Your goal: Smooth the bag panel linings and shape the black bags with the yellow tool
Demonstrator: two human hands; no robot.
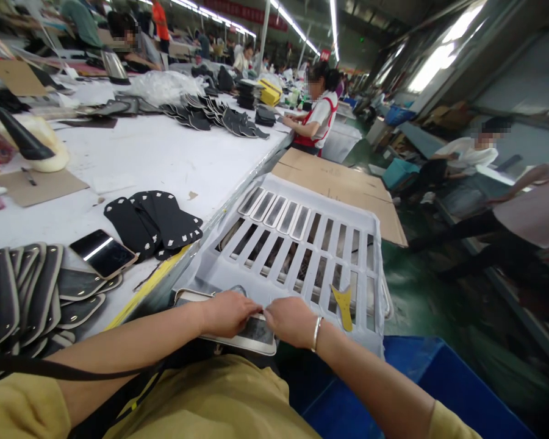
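Note:
My left hand (229, 313) lies over a dark grey, pale-edged flat piece (261, 342) near my waist, its fingers bent and closed at the piece's upper edge. My right hand (291, 322), with a bracelet on the wrist, pinches at the right end of the same piece. The fingertips of both hands nearly meet; exactly what they pinch there is hidden. Just beyond is a pale slotted plastic rack (219, 268), with several pale-rimmed strips (274, 211) lying in a row on its far part. A yellow forked flat tool (343, 306) rests on its near right side.
On the white table (165, 155) to the left are a phone (103, 253), black shaped pieces (153, 222) and a stack of pale-edged dark pieces (22, 292). Cardboard (343, 186) lies behind the rack. A blue bin (412, 366) stands at lower right. A co-worker (318, 116) works farther along the table.

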